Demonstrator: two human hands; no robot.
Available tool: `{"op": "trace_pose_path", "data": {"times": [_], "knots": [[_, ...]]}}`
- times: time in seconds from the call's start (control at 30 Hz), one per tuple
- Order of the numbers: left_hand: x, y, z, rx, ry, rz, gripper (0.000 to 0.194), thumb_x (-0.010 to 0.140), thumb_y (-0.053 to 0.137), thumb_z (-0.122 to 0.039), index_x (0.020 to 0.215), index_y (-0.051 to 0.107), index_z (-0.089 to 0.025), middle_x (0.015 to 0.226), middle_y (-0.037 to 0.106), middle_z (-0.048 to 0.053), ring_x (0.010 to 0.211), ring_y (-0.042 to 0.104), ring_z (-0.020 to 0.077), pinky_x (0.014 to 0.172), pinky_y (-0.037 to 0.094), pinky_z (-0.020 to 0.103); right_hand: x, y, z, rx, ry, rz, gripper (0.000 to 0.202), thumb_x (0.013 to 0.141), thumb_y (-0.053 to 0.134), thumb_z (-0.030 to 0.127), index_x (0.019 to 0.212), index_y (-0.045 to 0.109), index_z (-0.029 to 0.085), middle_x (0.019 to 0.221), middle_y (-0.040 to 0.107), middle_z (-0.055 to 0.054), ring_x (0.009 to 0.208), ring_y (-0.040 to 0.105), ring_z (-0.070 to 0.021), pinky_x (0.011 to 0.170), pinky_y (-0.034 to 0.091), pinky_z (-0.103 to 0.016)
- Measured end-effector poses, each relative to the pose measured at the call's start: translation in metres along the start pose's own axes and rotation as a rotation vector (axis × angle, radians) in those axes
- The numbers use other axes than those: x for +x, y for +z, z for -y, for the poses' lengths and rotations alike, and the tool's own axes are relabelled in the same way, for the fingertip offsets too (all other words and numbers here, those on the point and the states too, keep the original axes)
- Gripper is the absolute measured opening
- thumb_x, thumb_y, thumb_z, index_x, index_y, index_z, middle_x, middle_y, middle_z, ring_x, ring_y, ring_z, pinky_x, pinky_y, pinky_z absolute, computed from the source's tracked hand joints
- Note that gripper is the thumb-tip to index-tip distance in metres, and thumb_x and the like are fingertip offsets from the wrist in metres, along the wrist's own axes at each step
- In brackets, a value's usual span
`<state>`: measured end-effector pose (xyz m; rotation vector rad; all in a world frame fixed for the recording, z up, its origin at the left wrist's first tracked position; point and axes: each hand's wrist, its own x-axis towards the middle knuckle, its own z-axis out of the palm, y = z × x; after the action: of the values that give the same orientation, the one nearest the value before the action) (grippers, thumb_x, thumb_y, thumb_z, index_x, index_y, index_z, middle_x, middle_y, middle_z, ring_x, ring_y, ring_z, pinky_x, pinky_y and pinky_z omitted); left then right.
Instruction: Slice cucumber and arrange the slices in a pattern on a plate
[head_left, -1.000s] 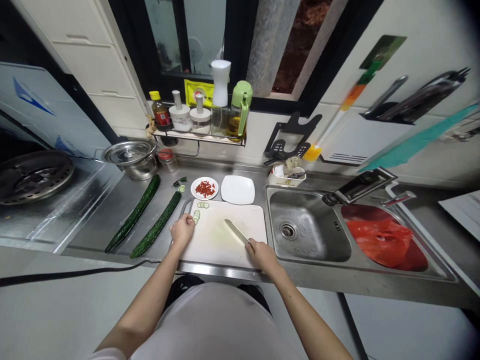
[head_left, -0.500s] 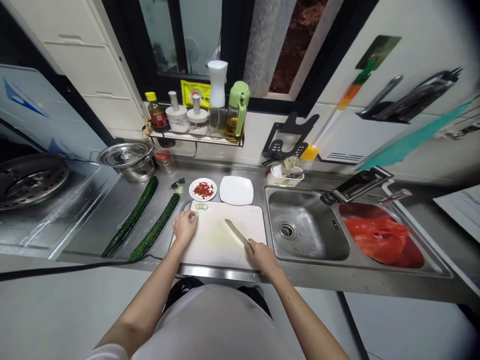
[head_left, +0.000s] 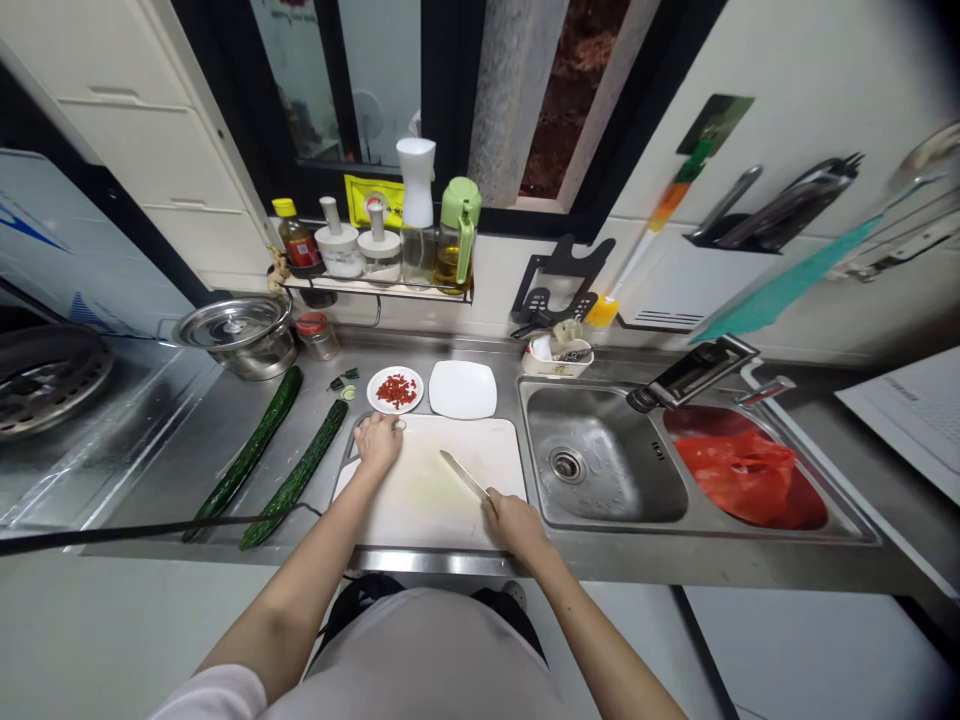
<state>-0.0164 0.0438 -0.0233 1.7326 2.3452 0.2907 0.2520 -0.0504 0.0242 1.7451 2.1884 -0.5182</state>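
My right hand point(head_left: 516, 522) is wrapped round the handle of a kitchen knife point(head_left: 463, 474). Its blade points up and to the left, low over the white cutting board point(head_left: 450, 515). At the board's upper left corner, my left hand point(head_left: 379, 442) has its fingers bent down over thin cucumber slices. One slice point(head_left: 400, 425) shows beside the fingertips; the hand covers the others. Left of the board lie two long green cucumbers, one point(head_left: 296, 478) nearer the board and one point(head_left: 247, 455) farther out. Small cucumber end pieces point(head_left: 345, 380) sit above the nearer one.
Behind the board stand a round plate of chopped red pieces point(head_left: 379, 402) and a square white plate point(head_left: 463, 390). A steel sink point(head_left: 607, 480) is on the right, with a red plastic bag point(head_left: 739, 475) in its second basin. A lidded steel pot point(head_left: 259, 355) stands back left.
My left hand has moved up the board onto the cucumber slices, which were in plain sight before. My right hand still holds the knife in much the same place. The view has shifted slightly.
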Motion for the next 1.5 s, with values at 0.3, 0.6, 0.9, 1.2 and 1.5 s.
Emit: {"op": "trace_pose_path", "data": {"times": [0.3,0.6,0.9,1.2,1.5], "knots": [[0.003,0.007,-0.001,0.014,0.006,0.022,0.03,0.087,0.049,-0.028,0.111,0.066,-0.026,0.114,0.061,0.01,0.106,0.051,0.0276,0.088,0.034,0.04,0.0,0.001,-0.001,0.009,0.003,-0.013,0.032,0.099,0.029,0.031,0.109,0.057,0.02,0.096,0.071,-0.011,0.094,0.066,-0.0234,0.074,0.042,-0.03],[0.01,0.005,-0.001,0.007,0.003,0.052,0.031,0.085,0.049,-0.029,0.111,0.066,-0.025,0.115,0.061,0.011,0.108,0.05,0.029,0.089,0.034,0.041,-0.001,0.003,0.0,0.006,0.006,-0.026,0.033,0.099,0.028,0.031,0.108,0.057,0.02,0.094,0.071,-0.012,0.092,0.067,-0.0241,0.072,0.041,-0.03],[0.007,0.0,-0.005,-0.014,0.007,0.02,0.023,0.083,0.051,-0.025,0.101,0.066,-0.024,0.11,0.064,0.01,0.106,0.053,0.0287,0.088,0.035,0.04,-0.004,0.001,0.002,0.012,0.017,-0.018,0.032,0.099,0.029,0.032,0.11,0.056,0.02,0.096,0.071,-0.012,0.093,0.066,-0.0229,0.074,0.041,-0.029],[-0.026,-0.002,-0.016,-0.351,-0.078,0.138,0.018,0.082,0.055,-0.026,0.096,0.066,-0.027,0.094,0.073,0.0,0.092,0.064,0.0184,0.081,0.039,0.031,-0.003,0.001,0.002,0.0,0.01,-0.003,0.033,0.099,0.029,0.031,0.11,0.057,0.019,0.097,0.071,-0.013,0.095,0.066,-0.0238,0.075,0.042,-0.03],[-0.071,0.014,-0.017,-0.354,-0.042,0.236,0.019,0.082,0.055,-0.026,0.095,0.069,-0.027,0.09,0.074,-0.001,0.09,0.065,0.0169,0.083,0.04,0.03,-0.001,-0.004,0.0,0.023,-0.004,0.01,0.03,0.099,0.03,0.031,0.112,0.053,0.018,0.1,0.07,-0.013,0.098,0.065,-0.0237,0.075,0.04,-0.03]]}}
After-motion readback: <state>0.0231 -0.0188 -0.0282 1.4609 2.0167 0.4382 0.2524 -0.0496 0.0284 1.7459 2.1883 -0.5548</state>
